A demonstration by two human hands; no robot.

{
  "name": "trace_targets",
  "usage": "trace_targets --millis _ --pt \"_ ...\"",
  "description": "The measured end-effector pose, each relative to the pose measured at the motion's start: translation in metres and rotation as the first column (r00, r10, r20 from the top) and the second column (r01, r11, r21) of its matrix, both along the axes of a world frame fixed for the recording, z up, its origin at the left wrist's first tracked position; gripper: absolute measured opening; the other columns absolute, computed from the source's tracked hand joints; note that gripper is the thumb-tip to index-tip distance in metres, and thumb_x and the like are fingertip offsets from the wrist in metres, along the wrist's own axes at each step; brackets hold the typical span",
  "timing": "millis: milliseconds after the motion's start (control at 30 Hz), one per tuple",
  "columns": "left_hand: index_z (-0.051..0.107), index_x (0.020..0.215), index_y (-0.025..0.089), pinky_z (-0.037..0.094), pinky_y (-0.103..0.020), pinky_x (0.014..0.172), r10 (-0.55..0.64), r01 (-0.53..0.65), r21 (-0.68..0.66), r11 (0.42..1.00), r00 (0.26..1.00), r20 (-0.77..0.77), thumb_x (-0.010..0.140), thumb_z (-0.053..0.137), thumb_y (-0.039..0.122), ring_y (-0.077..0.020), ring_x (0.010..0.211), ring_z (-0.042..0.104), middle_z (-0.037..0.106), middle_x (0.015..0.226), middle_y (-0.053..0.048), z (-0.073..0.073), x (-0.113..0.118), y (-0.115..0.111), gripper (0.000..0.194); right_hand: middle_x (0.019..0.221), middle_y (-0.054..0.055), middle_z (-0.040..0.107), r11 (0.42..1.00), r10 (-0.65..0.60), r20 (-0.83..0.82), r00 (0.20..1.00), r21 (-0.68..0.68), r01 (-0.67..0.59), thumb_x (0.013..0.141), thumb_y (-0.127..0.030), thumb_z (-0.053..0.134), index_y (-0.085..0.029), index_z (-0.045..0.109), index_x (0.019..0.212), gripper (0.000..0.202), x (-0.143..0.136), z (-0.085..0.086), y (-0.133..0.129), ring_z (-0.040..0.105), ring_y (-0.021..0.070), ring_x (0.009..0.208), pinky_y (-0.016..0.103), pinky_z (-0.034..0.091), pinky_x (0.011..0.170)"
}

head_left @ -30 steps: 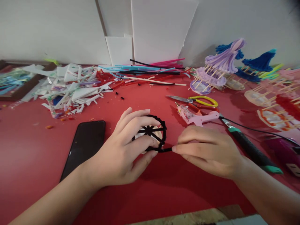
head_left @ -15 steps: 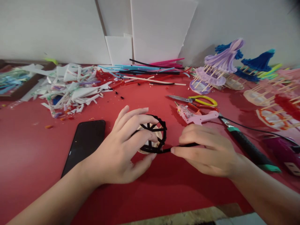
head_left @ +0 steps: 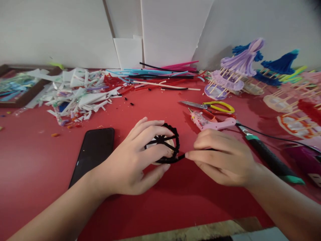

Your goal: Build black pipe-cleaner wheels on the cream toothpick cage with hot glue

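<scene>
A round black frame with spokes, made of fuzzy pipe cleaner, sits over a pale disc in the middle of the red table. My left hand grips the frame, fingers over its top and thumb at its near edge. From the near right of the rim runs a loose black pipe cleaner end. My right hand pinches that strand between thumb and fingers, a short way right of the rim. My fingers hide the left part of the frame.
A black phone lies left of my left hand. Beyond my right hand are yellow-handled scissors, a pink glue gun and a black-and-green handled tool. White scraps, coloured pipe cleaners and small carousel-like models line the back.
My right hand has bent the strand slightly upward, and its fingers have curled more. My left hand still grips the black frame. The whole view has shifted slightly.
</scene>
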State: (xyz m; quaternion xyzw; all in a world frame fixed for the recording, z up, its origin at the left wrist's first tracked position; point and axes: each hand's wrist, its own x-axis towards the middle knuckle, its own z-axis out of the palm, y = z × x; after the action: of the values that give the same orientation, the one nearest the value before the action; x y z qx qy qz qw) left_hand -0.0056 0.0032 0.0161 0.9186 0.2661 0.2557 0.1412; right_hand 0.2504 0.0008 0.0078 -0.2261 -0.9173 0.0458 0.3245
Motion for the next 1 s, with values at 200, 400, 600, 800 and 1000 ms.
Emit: trace_targets --millis 200,400,600,800,1000 --pt "0.065 0.099 0.021 0.024 -0.052 0.116 -0.008 0.008 0.037 0.999 1.0 -0.005 0.084 0.059 0.016 -0.0254 0.131 0.045 0.058 0.122 -0.011 0.0005 0.0013 -0.0012 0.017 0.081 0.005 0.062 0.999 -0.019 -0.039 0.999 -0.036 0.018 0.082 -0.003 0.056 -0.016 0.065 0.094 0.02 -0.0022 -0.0007 -0.0006 0.052 0.0141 0.073 0.032 0.05 0.068" --pt "0.065 0.098 0.023 0.022 -0.054 0.117 -0.044 0.044 0.028 0.999 0.999 -0.004 0.083 0.058 0.014 -0.027 0.133 0.042 0.056 0.126 -0.009 -0.0004 0.0019 -0.0004 0.018 0.08 0.004 0.062 0.975 -0.025 -0.13 0.991 -0.22 -0.004 0.08 -0.003 0.058 -0.017 0.066 0.091 0.019 -0.0032 0.0037 -0.0011 0.054 0.0132 0.072 0.031 0.049 0.066" --pt "0.063 0.1 0.023 0.02 -0.057 0.117 -0.067 0.067 -0.021 0.998 0.998 0.003 0.083 0.06 0.015 -0.0286 0.134 0.04 0.055 0.127 -0.009 0.0008 0.0008 -0.0013 0.019 0.079 0.003 0.063 0.937 -0.029 -0.153 0.988 -0.349 -0.026 0.079 -0.004 0.061 -0.016 0.066 0.088 0.016 -0.0021 0.0043 0.0007 0.055 0.0131 0.074 0.031 0.047 0.068" --pt "0.061 0.1 0.012 0.035 -0.048 0.113 -0.123 0.128 -0.049 0.991 0.988 0.099 0.079 0.058 0.01 -0.0251 0.124 0.048 0.057 0.118 -0.015 0.0017 0.0028 0.0023 0.021 0.08 0.004 0.062 0.927 0.017 -0.159 0.987 -0.369 -0.075 0.079 -0.003 0.06 -0.014 0.066 0.088 0.016 0.0015 0.0039 0.0016 0.054 0.0131 0.075 0.033 0.047 0.07" --pt "0.064 0.098 0.013 0.038 -0.047 0.112 -0.137 0.14 -0.027 0.99 0.986 0.094 0.08 0.057 0.009 -0.0242 0.12 0.051 0.057 0.118 -0.015 0.0012 0.0034 0.0036 0.019 0.079 0.003 0.061 0.925 0.035 -0.158 0.987 -0.368 -0.092 0.08 -0.004 0.06 -0.015 0.066 0.089 0.015 0.0013 0.0055 0.0027 0.055 0.0131 0.075 0.032 0.047 0.07"
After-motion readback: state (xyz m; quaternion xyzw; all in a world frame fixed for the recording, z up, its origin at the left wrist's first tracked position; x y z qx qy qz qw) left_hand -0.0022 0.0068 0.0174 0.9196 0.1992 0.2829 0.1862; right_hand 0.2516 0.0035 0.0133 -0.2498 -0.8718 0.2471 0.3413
